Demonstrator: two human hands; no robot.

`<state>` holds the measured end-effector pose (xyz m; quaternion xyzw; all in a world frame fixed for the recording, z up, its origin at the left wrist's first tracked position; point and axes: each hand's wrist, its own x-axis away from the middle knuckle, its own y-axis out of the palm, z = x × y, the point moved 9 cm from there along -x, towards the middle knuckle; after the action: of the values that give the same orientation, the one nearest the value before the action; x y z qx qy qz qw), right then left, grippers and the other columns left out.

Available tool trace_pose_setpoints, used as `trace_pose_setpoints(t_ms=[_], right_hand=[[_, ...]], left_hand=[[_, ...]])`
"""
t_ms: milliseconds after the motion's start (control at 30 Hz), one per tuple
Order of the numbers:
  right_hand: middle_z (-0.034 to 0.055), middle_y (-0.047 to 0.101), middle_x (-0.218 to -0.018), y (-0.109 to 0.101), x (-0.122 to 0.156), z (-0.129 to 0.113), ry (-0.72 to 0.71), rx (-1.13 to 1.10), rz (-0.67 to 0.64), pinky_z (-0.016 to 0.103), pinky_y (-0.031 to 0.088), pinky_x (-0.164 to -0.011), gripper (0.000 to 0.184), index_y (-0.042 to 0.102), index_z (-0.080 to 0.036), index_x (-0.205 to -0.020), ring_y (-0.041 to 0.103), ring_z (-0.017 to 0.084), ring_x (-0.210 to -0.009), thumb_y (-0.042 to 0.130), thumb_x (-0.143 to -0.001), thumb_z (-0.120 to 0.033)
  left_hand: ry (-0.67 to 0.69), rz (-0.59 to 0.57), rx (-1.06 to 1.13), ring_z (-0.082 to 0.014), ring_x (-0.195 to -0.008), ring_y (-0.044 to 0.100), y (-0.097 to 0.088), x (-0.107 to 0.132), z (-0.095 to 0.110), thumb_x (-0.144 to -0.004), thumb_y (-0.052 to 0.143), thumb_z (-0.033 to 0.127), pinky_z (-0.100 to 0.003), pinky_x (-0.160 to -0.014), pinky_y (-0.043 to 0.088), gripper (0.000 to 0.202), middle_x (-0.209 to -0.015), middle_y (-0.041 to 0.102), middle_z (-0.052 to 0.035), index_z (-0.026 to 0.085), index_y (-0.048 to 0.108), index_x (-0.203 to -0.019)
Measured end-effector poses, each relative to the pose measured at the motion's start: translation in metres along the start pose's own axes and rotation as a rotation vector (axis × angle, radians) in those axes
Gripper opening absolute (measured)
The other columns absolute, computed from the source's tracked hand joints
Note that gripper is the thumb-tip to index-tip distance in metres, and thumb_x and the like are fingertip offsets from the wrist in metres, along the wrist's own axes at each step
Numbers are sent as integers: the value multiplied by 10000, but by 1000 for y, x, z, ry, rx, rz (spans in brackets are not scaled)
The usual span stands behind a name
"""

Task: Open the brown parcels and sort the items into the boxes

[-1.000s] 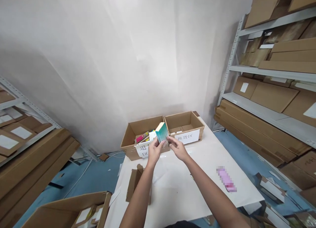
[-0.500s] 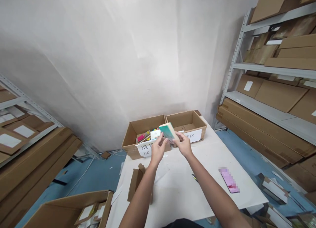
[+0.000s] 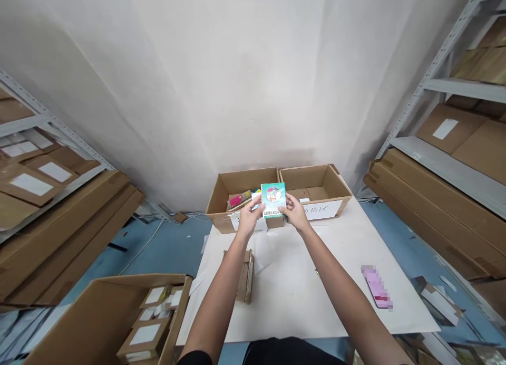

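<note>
A small book [image 3: 273, 200] with a teal and white cover faces me, held up in front of the two cartons at the back of the table. My left hand [image 3: 250, 216] grips its left edge with thumb and fingers. On the opposite edge, my right hand [image 3: 295, 212] closes in the same way. Behind the book, the left carton [image 3: 223, 222] holds several colourful items, one of them pink. The right carton [image 3: 336, 209] has a white paper label on its front and a small white item inside. Beside my left forearm lies a folded piece of cardboard [image 3: 245, 278].
The white table [image 3: 288, 307] carries a pink, partly pixelated object [image 3: 377, 288] at the right. A large open box [image 3: 98, 296] with small labelled parcels stands at lower left. Shelves with cartons [image 3: 446, 127] line both sides, and a wall [image 3: 245, 90] rises behind.
The book has turned from a tilted, edge-on pose to show its cover squarely, with both hands still on it. The camera view has shifted, and the folded cardboard appears in a different pose.
</note>
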<state>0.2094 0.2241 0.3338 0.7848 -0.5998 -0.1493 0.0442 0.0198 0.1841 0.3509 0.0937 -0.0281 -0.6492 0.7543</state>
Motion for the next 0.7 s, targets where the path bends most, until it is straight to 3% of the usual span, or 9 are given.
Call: trace_pose_setpoints(t_ms=[200, 300, 367, 433, 500, 567, 700], right_hand=[[108, 639, -1450, 21, -79, 39, -33, 68, 50, 458, 513, -1109, 821, 520, -221, -1523, 639, 282, -1284, 792, -781, -444], [132, 618, -1467, 4, -113, 67, 33, 249, 197, 464, 482, -1129, 745, 528, -190, -1512, 640, 279, -1271, 703, -831, -436], [152, 604, -1473, -16, -118, 85, 84, 410, 312, 477, 469, -1137, 693, 560, -179, -1479, 634, 290, -1266, 669, -837, -415], [156, 596, -1474, -34, -106, 101, 81, 521, 370, 475, 463, -1143, 642, 593, -180, -1438, 616, 294, -1282, 646, -836, -399], [145, 611, -1449, -46, -82, 122, 67, 553, 385, 458, 485, -1118, 599, 605, -193, -1416, 617, 285, -1269, 610, -851, -394], [140, 627, -1414, -59, -49, 149, 92, 568, 399, 446, 529, -1055, 578, 599, -199, -1414, 627, 281, -1238, 572, -872, -399], [159, 629, -1403, -87, 31, 215, 274, 782, 388, 444, 551, -1005, 539, 630, -171, -1384, 643, 300, -1191, 511, -885, -338]], left_hand=[[1, 148, -44, -320, -1269, 648, -30, -67, -17, -830, 816, 458, -457, -1004, 572, 675, -1429, 662, -158, 176, 645, -1418], [-12, 234, -170, -316, -1311, 618, -50, -98, -27, -873, 776, 445, -461, -1066, 526, 657, -1482, 617, -171, 156, 616, -1442], [36, 268, -249, -304, -1340, 591, -65, -105, -32, -886, 761, 438, -445, -1108, 490, 627, -1494, 609, -150, 177, 620, -1438], [91, 286, -294, -289, -1360, 568, -80, -97, -41, -908, 730, 424, -413, -1128, 469, 573, -1481, 618, -126, 203, 631, -1427], [87, 285, -331, -281, -1326, 587, -90, -78, -64, -935, 683, 410, -395, -1099, 486, 523, -1451, 634, -121, 218, 638, -1419], [24, 254, -373, -275, -1255, 625, -90, -50, -101, -952, 639, 389, -386, -1029, 527, 495, -1419, 648, -125, 225, 633, -1419], [-125, 123, -497, -257, -1295, 604, -62, 15, -198, -947, 578, 294, -374, -996, 549, 474, -1456, 610, -116, 233, 609, -1417]])
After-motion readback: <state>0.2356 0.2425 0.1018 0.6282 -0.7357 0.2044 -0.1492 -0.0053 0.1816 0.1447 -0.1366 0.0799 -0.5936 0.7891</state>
